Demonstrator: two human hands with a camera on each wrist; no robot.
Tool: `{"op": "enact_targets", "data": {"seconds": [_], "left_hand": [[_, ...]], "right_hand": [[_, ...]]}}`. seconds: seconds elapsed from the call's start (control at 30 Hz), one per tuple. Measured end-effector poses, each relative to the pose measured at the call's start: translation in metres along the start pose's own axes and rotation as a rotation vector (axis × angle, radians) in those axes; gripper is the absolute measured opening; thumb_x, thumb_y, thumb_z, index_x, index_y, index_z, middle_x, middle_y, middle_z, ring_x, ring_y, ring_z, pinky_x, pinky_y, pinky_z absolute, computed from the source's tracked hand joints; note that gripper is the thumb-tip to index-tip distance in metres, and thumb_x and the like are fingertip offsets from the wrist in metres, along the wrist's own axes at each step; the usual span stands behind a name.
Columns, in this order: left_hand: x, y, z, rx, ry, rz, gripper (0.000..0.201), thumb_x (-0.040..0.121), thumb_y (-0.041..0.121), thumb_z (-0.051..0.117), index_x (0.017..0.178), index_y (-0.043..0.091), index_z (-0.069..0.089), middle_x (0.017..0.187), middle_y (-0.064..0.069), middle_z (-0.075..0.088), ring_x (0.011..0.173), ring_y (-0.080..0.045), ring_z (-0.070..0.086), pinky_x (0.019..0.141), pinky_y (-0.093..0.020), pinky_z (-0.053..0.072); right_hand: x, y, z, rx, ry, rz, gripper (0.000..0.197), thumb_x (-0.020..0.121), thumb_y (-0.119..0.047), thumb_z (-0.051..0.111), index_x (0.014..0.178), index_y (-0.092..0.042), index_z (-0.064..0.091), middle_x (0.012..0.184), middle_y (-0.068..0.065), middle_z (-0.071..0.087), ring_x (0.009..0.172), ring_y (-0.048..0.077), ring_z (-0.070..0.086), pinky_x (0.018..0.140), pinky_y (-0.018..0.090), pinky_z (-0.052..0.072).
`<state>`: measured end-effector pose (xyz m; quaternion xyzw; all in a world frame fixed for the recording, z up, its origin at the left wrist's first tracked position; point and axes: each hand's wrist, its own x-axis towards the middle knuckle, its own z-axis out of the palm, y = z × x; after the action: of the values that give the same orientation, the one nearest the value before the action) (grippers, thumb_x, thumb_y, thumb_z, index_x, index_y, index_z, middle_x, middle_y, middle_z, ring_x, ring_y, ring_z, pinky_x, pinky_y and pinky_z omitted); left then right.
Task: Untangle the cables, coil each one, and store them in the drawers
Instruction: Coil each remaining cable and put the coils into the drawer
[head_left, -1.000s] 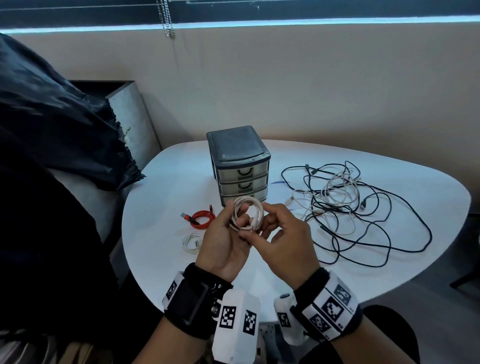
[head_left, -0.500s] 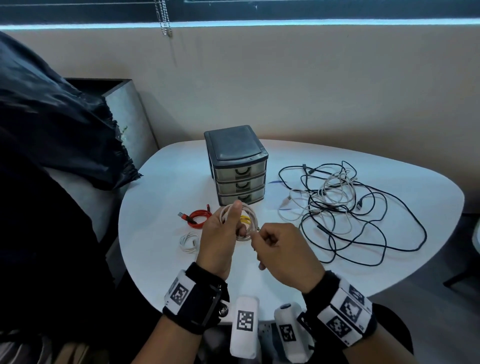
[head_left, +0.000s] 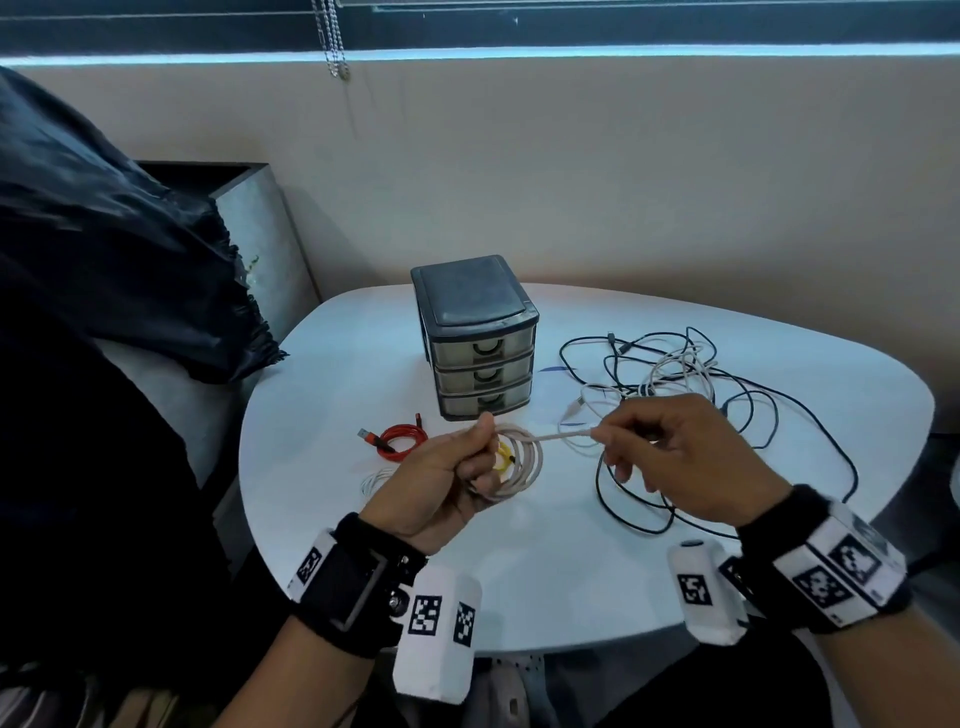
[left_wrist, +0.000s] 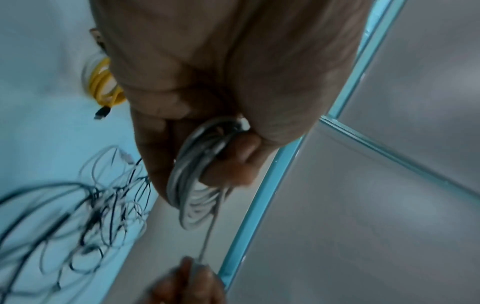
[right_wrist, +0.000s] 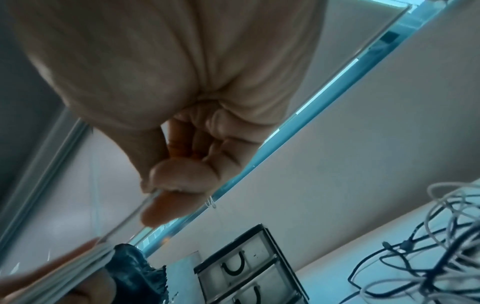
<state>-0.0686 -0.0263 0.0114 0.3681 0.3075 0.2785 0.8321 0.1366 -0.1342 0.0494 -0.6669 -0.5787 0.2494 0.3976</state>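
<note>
My left hand (head_left: 480, 457) grips a coil of beige cable (head_left: 524, 460) above the table's front. From the coil a short free end (head_left: 566, 435) runs taut to the right, where my right hand (head_left: 605, 435) pinches it between thumb and forefinger. In the left wrist view the coil (left_wrist: 194, 181) sits between thumb and curled fingers. In the right wrist view the pinched strand (right_wrist: 145, 202) leaves the fingertips. The dark three-drawer unit (head_left: 478, 338) stands behind the hands, all drawers pushed in. A tangle of black and white cables (head_left: 727, 395) lies to the right.
On the white round table (head_left: 545, 582) lie a coiled red cable (head_left: 400, 440), a small white coil (head_left: 376, 480) and a yellow coil (head_left: 503, 460) under my left hand. A dark cloth (head_left: 104, 249) and a grey cabinet (head_left: 254, 223) stand left.
My right hand has moved away to the right, drawing the cable's free end out of the coil until it is taut. The left hand keeps its grip on the coil.
</note>
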Motion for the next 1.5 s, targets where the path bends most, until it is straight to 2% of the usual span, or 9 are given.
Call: {"op": "enact_targets", "data": {"seconds": [0.2,0.3,0.47,0.67,0.87,1.07,1.23,1.37,1.5], "left_hand": [[-0.002,0.005,-0.014,0.563,0.009,0.153,0.038,0.086,0.041,0.061,0.071,0.007,0.067,0.069,-0.013,0.041,0.048,-0.013,0.037,0.054,-0.024,0.035],[-0.005,0.004,-0.016,0.973,-0.021,0.275,0.036,0.1,0.03,0.052,0.069,0.014,0.06,0.056,0.011,0.051,0.052,-0.008,0.046,0.06,-0.024,0.037],[-0.014,-0.012,-0.015,1.434,-0.177,0.344,0.04,0.102,0.043,0.044,0.072,0.016,0.045,0.059,0.01,0.043,0.056,-0.007,0.038,0.056,-0.024,0.03],[-0.016,0.013,-0.015,0.416,-0.099,0.204,0.034,0.094,0.029,0.057,0.067,0.009,0.063,0.052,-0.003,0.042,0.042,-0.019,0.046,0.05,-0.023,0.042],[-0.007,0.001,0.006,-0.018,-0.071,0.156,0.033,0.094,0.027,0.045,0.079,0.0,0.057,0.059,-0.005,0.047,0.049,-0.015,0.047,0.052,-0.021,0.046],[0.002,-0.023,0.004,0.075,0.039,0.128,0.038,0.1,0.033,0.046,0.077,0.007,0.061,0.078,-0.017,0.057,0.073,-0.026,0.052,0.079,-0.036,0.048],[0.0,-0.017,0.005,0.494,0.242,0.318,0.04,0.104,0.034,0.041,0.075,0.011,0.057,0.064,0.005,0.054,0.059,-0.009,0.044,0.06,-0.026,0.034],[0.003,-0.025,0.006,0.589,0.161,0.416,0.038,0.107,0.029,0.035,0.097,0.026,0.071,0.092,0.011,0.075,0.09,-0.003,0.067,0.079,-0.016,0.048],[0.012,-0.028,-0.003,0.825,0.176,0.532,0.037,0.105,0.041,0.032,0.092,0.029,0.064,0.081,0.011,0.065,0.081,-0.01,0.061,0.076,-0.028,0.049]], "right_hand": [[-0.016,0.004,0.001,-0.081,-0.055,-0.05,0.019,0.092,-0.022,0.067,0.073,-0.023,0.068,0.065,-0.005,0.065,0.057,0.012,0.065,0.052,0.023,0.05],[-0.017,-0.004,0.001,-0.182,-0.061,-0.138,0.018,0.092,-0.027,0.065,0.075,-0.027,0.068,0.066,-0.01,0.065,0.062,0.013,0.064,0.055,0.015,0.045],[-0.013,-0.008,0.001,-0.275,-0.082,-0.212,0.017,0.094,-0.029,0.062,0.079,-0.023,0.068,0.066,-0.013,0.063,0.066,0.009,0.062,0.059,0.012,0.041],[-0.012,-0.003,-0.005,0.029,-0.005,-0.089,0.012,0.091,-0.015,0.068,0.08,-0.018,0.071,0.066,-0.004,0.066,0.058,0.012,0.065,0.053,0.014,0.045],[-0.005,0.02,0.041,0.141,-0.009,0.004,0.015,0.093,-0.017,0.065,0.101,-0.026,0.075,0.077,-0.006,0.073,0.071,0.011,0.07,0.063,0.021,0.053],[0.005,0.018,0.077,0.185,0.078,0.027,0.011,0.084,-0.007,0.071,0.08,-0.017,0.069,0.073,-0.007,0.069,0.068,0.006,0.062,0.056,0.016,0.046],[0.009,0.01,0.083,0.797,0.067,0.182,0.017,0.084,0.012,0.062,0.085,-0.004,0.065,0.072,0.01,0.07,0.063,0.016,0.066,0.053,0.026,0.054],[0.008,0.0,0.095,1.149,-0.04,0.324,0.013,0.077,-0.007,0.066,0.089,-0.008,0.07,0.081,0.008,0.072,0.069,0.015,0.066,0.061,0.022,0.051],[-0.001,0.003,0.094,1.436,-0.207,0.338,0.023,0.079,-0.017,0.056,0.094,-0.007,0.07,0.094,0.011,0.065,0.09,0.019,0.06,0.08,0.034,0.045]]}}
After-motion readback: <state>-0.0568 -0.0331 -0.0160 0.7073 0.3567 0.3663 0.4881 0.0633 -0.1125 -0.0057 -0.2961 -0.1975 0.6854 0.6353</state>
